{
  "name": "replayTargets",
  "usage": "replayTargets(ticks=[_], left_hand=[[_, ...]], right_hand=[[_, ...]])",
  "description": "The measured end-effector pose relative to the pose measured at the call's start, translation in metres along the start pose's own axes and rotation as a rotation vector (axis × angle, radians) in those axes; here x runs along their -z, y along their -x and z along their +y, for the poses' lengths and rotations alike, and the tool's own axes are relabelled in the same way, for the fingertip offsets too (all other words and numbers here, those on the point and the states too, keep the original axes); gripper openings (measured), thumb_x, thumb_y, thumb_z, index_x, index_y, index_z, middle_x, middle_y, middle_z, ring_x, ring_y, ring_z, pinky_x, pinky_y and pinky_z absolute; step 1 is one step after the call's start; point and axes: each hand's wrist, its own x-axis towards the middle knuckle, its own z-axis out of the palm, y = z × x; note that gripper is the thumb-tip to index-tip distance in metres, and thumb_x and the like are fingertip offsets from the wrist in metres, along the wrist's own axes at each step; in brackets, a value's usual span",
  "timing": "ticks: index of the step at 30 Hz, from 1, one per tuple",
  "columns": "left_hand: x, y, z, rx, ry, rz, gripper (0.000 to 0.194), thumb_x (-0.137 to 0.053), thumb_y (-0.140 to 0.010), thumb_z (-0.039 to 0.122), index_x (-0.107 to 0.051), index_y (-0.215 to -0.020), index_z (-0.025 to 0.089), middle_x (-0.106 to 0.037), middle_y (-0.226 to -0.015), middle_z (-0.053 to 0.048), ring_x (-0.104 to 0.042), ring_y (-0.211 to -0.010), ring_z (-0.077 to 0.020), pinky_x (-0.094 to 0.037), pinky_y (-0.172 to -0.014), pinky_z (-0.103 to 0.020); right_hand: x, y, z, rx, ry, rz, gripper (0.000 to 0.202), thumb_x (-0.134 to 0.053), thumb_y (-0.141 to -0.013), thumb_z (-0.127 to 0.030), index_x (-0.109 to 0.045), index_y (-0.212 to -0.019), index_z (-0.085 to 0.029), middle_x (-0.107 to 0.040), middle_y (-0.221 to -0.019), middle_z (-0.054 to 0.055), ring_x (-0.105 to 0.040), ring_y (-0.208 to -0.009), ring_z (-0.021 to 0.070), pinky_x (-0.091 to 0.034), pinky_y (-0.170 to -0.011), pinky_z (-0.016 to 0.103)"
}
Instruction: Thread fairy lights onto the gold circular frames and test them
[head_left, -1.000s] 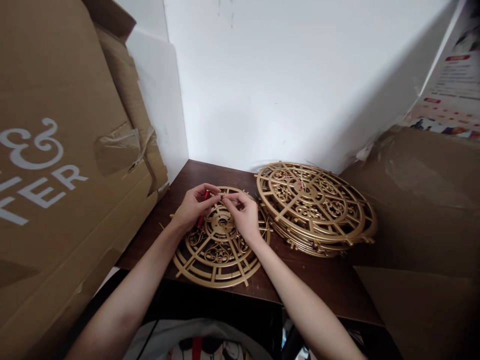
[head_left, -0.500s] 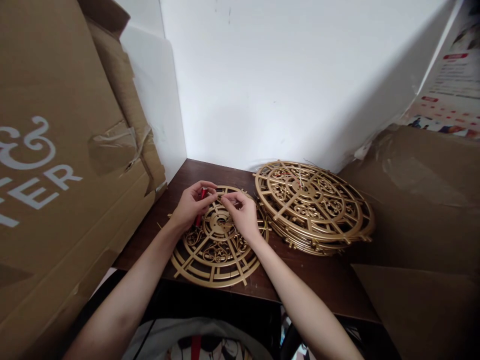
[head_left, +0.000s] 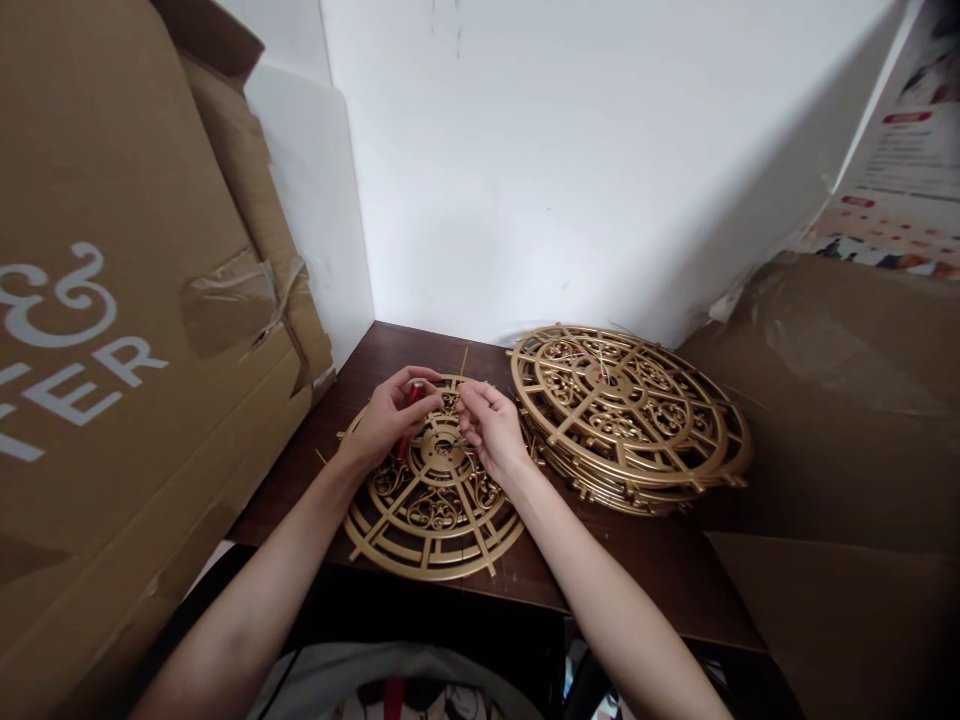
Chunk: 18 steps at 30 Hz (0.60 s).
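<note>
A gold openwork disc (head_left: 435, 573) with rings, spokes and scrollwork lies flat on the dark brown table (head_left: 330, 510). Over its far half, my left hand (head_left: 386, 418) is curled around a slim red tool (head_left: 403, 447), whose working end I cannot make out; thumb and forefinger reach past it. Close by on the right, my right hand (head_left: 493, 425) has its fingertips pinched together; what they hold is too small to name. A thin yellowish strand (head_left: 464, 360) sticks up just beyond those fingertips. The two hands are slightly apart.
To the right stands a stack of similar gold discs (head_left: 630, 465), with thin strands on top. A large cardboard box (head_left: 150, 480) with white lettering rises at the left; more cardboard (head_left: 832, 400) is at the right. Behind is a white wall (head_left: 525, 170).
My right hand has moved slightly right and its fingers have curled more. The yellowish strand now shows upright beyond it. My left hand still holds the red tool, shifted slightly right.
</note>
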Motion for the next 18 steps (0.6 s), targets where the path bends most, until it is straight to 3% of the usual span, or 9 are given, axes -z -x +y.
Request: replayTargets(ticks=[3, 9, 12, 15, 18], left_hand=[[0.000, -0.002, 0.001, -0.006, 0.081, 0.037, 0.030, -0.071, -0.076, 0.029, -0.060, -0.100, 0.017, -0.062, -0.074, 0.000, -0.037, -0.046, -0.0029, -0.024, -0.035, -0.013], [0.000, -0.001, 0.001, 0.037, 0.059, 0.022, 0.027, -0.073, -0.075, 0.031, -0.063, -0.094, 0.015, -0.055, -0.062, 0.003, -0.035, -0.043, -0.0025, -0.022, -0.035, -0.013], [-0.002, 0.002, 0.003, 0.103, -0.004, -0.044, 0.029, -0.075, -0.073, 0.035, -0.062, -0.092, 0.016, -0.045, -0.054, 0.007, -0.033, -0.039, -0.0022, -0.022, -0.035, -0.014], [-0.005, 0.006, 0.008, 0.163, -0.051, -0.144, 0.033, -0.077, -0.070, 0.038, -0.061, -0.089, 0.017, -0.046, -0.052, 0.008, -0.032, -0.038, -0.0021, -0.021, -0.035, -0.014], [-0.006, 0.009, 0.010, 0.196, -0.049, -0.257, 0.039, -0.078, -0.069, 0.039, -0.057, -0.093, 0.017, -0.055, -0.056, 0.006, -0.033, -0.038, -0.0022, -0.020, -0.035, -0.014]], right_hand=[[-0.001, 0.002, 0.001, -0.021, 0.067, -0.084, 0.032, -0.078, -0.066, -0.041, -0.064, -0.081, -0.017, -0.058, -0.059, -0.005, -0.039, -0.037, 0.0024, -0.015, -0.031, 0.014], [0.000, 0.003, 0.003, 0.099, 0.163, -0.161, 0.028, -0.075, -0.072, -0.041, -0.067, -0.084, -0.018, -0.057, -0.057, -0.005, -0.034, -0.039, 0.0026, -0.018, -0.035, 0.016], [0.000, 0.007, -0.006, 0.208, 0.269, -0.285, 0.020, -0.075, -0.074, -0.037, -0.070, -0.081, -0.019, -0.061, -0.065, -0.002, -0.046, -0.049, 0.0061, -0.031, -0.042, 0.018], [0.000, 0.013, -0.019, 0.370, 0.434, -0.457, 0.012, -0.075, -0.074, -0.033, -0.073, -0.077, -0.021, -0.065, -0.077, 0.002, -0.058, -0.071, 0.0136, -0.045, -0.060, 0.025], [0.000, 0.015, -0.026, 0.486, 0.522, -0.371, 0.008, -0.071, -0.078, -0.030, -0.073, -0.079, -0.022, -0.061, -0.078, 0.001, -0.056, -0.068, 0.0132, -0.044, -0.060, 0.026]])
